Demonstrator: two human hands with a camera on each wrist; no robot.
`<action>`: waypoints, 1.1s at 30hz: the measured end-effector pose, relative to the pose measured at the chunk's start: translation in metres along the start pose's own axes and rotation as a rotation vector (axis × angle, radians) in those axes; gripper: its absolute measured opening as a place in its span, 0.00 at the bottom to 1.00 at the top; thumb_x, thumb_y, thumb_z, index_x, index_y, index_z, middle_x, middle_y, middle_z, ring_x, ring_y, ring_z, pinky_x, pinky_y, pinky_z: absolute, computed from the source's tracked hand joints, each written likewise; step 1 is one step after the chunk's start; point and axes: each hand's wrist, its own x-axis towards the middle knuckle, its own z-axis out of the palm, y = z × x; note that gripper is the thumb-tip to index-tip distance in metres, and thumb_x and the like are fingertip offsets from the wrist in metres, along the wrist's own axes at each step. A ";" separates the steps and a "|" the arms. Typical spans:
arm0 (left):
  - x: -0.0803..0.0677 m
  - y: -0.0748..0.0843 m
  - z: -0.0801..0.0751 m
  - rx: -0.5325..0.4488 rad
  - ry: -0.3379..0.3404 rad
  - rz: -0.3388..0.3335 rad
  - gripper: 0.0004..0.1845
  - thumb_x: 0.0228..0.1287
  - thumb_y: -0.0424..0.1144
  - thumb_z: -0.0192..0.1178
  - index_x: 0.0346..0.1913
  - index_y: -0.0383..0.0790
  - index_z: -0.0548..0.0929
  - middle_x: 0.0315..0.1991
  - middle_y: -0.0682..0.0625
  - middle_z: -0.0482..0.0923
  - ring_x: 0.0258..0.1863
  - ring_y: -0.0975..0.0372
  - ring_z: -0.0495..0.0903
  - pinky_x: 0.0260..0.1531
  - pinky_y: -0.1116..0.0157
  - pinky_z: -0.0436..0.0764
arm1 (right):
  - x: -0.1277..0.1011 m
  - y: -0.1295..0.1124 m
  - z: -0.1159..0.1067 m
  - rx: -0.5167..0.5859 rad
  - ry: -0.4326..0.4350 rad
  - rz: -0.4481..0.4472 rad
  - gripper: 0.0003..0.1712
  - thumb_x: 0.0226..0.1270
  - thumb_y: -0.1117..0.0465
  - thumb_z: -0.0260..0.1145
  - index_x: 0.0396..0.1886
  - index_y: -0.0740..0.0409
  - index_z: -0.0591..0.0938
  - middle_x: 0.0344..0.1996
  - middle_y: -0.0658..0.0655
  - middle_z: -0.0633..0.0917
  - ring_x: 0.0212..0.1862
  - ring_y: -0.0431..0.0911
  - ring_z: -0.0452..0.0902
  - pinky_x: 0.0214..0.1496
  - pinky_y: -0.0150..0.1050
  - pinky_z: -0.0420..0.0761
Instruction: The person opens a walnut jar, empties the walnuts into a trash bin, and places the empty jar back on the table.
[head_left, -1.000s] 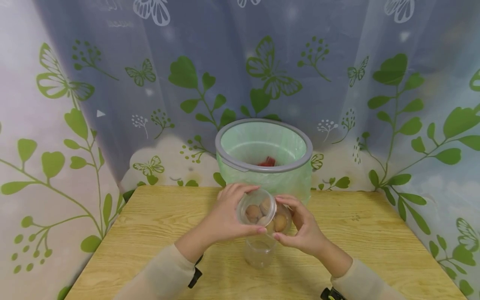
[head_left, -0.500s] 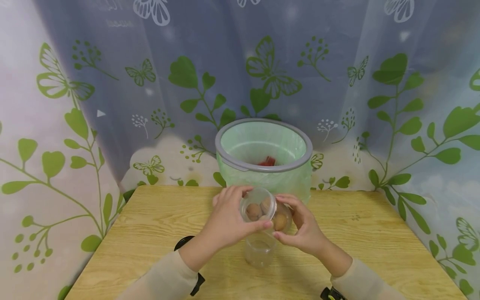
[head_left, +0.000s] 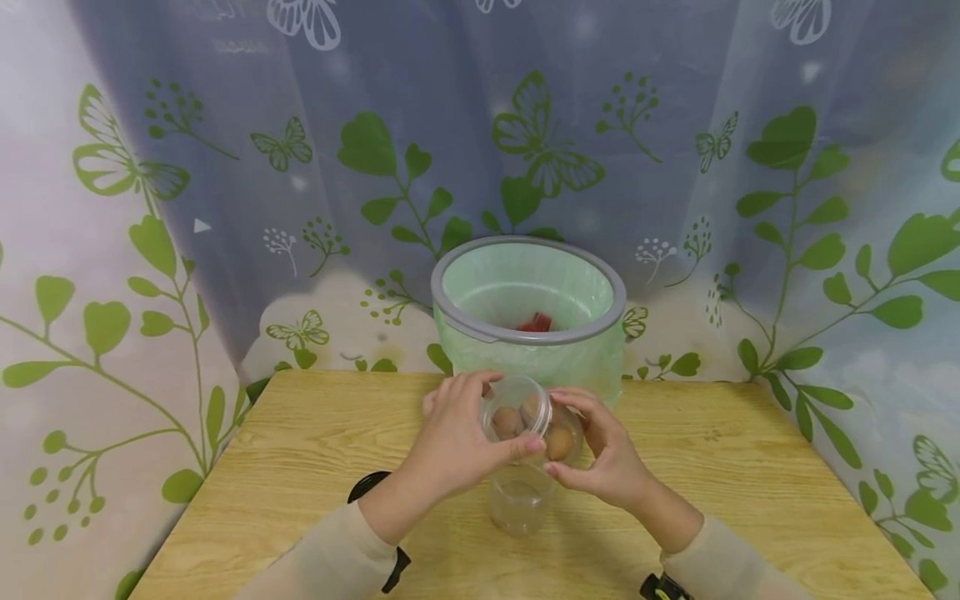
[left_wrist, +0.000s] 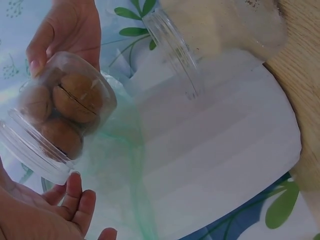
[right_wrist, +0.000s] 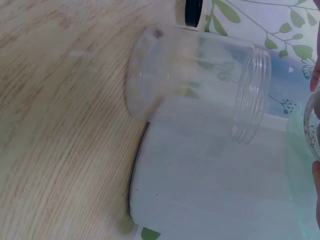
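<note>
A clear plastic jar point(head_left: 512, 398) holding several brown walnuts point(left_wrist: 77, 97) is held tilted above the table, its threaded mouth turned toward my left hand. My right hand point(head_left: 611, 458) grips the base end between thumb and fingers. Around the mouth end is my left hand point(head_left: 453, 433), its thumb lying across the rim; some of its fingers point(left_wrist: 85, 207) show beside the rim in the left wrist view. Below stands a second clear jar point(right_wrist: 195, 82), upright and uncapped, with a few dark specks in it. The right wrist view catches only the held jar's edge.
A bin point(head_left: 450, 315) with a grey rim and pale green liner stands behind the hands, something red inside. A black lid point(head_left: 367, 483) lies on the wooden table point(head_left: 300, 433), partly behind my left wrist. A leaf-printed curtain hangs behind.
My left hand has shifted slightly and its thumb has slid a little to the right along the rim. The black lid has come into sight by the left wrist. My right hand stays put.
</note>
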 end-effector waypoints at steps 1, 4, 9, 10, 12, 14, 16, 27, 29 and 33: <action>0.000 0.000 0.000 -0.001 -0.003 0.000 0.52 0.48 0.71 0.70 0.70 0.43 0.69 0.53 0.51 0.75 0.58 0.55 0.70 0.63 0.45 0.56 | 0.000 0.000 0.000 0.001 0.000 0.000 0.46 0.48 0.77 0.78 0.67 0.76 0.66 0.66 0.63 0.71 0.68 0.51 0.66 0.67 0.38 0.70; -0.001 -0.001 -0.002 -0.015 -0.026 -0.004 0.54 0.47 0.71 0.71 0.73 0.44 0.66 0.56 0.51 0.74 0.61 0.54 0.68 0.64 0.45 0.55 | 0.000 -0.001 0.000 0.003 0.001 0.000 0.46 0.48 0.77 0.78 0.67 0.76 0.66 0.66 0.62 0.71 0.68 0.51 0.66 0.67 0.38 0.70; 0.003 -0.006 -0.011 -0.078 -0.111 0.080 0.60 0.44 0.67 0.76 0.78 0.48 0.60 0.69 0.52 0.67 0.70 0.55 0.60 0.68 0.44 0.52 | 0.000 -0.001 -0.001 0.003 0.006 -0.006 0.44 0.52 0.73 0.78 0.67 0.77 0.66 0.66 0.62 0.71 0.68 0.50 0.67 0.67 0.38 0.70; 0.004 -0.008 -0.014 -0.090 -0.133 0.114 0.61 0.43 0.65 0.77 0.78 0.49 0.58 0.71 0.53 0.64 0.72 0.55 0.58 0.69 0.43 0.52 | 0.000 -0.001 -0.001 0.002 0.005 -0.007 0.44 0.53 0.72 0.78 0.67 0.77 0.66 0.66 0.62 0.71 0.68 0.50 0.67 0.67 0.38 0.70; 0.008 -0.012 -0.019 -0.111 -0.185 0.187 0.62 0.42 0.62 0.79 0.79 0.51 0.57 0.75 0.53 0.59 0.74 0.55 0.55 0.70 0.42 0.51 | 0.000 -0.002 -0.001 0.001 0.003 -0.009 0.44 0.53 0.71 0.78 0.66 0.77 0.66 0.65 0.62 0.71 0.68 0.50 0.66 0.67 0.38 0.70; 0.012 -0.016 -0.023 -0.117 -0.224 0.238 0.62 0.41 0.60 0.80 0.79 0.54 0.56 0.76 0.53 0.57 0.75 0.54 0.53 0.69 0.40 0.51 | 0.000 -0.002 -0.001 0.003 0.001 -0.009 0.44 0.53 0.72 0.78 0.66 0.77 0.66 0.66 0.62 0.71 0.68 0.51 0.66 0.68 0.38 0.70; 0.015 -0.020 -0.026 -0.129 -0.261 0.270 0.62 0.40 0.58 0.82 0.79 0.57 0.57 0.76 0.54 0.57 0.75 0.54 0.53 0.69 0.39 0.52 | 0.000 -0.002 -0.001 0.007 -0.002 -0.007 0.44 0.52 0.73 0.78 0.66 0.77 0.66 0.66 0.62 0.71 0.68 0.50 0.66 0.68 0.38 0.70; 0.022 -0.025 -0.023 -0.164 -0.317 0.250 0.57 0.40 0.57 0.82 0.76 0.59 0.63 0.71 0.57 0.62 0.71 0.57 0.57 0.65 0.41 0.62 | -0.002 0.000 0.001 0.010 -0.022 -0.004 0.48 0.44 0.79 0.77 0.67 0.77 0.65 0.66 0.62 0.70 0.68 0.50 0.66 0.69 0.40 0.69; 0.021 -0.024 -0.022 -0.168 -0.302 0.238 0.56 0.40 0.59 0.81 0.75 0.58 0.64 0.70 0.57 0.63 0.71 0.57 0.58 0.64 0.41 0.63 | -0.002 0.000 0.001 0.011 -0.021 -0.003 0.47 0.45 0.79 0.77 0.67 0.77 0.65 0.66 0.62 0.70 0.68 0.50 0.66 0.69 0.39 0.69; 0.017 -0.022 -0.019 -0.156 -0.250 0.220 0.55 0.40 0.61 0.81 0.73 0.56 0.65 0.68 0.56 0.65 0.69 0.58 0.60 0.65 0.43 0.62 | -0.002 -0.001 0.001 0.018 -0.020 0.004 0.47 0.46 0.78 0.77 0.67 0.76 0.65 0.66 0.62 0.70 0.68 0.50 0.66 0.68 0.39 0.69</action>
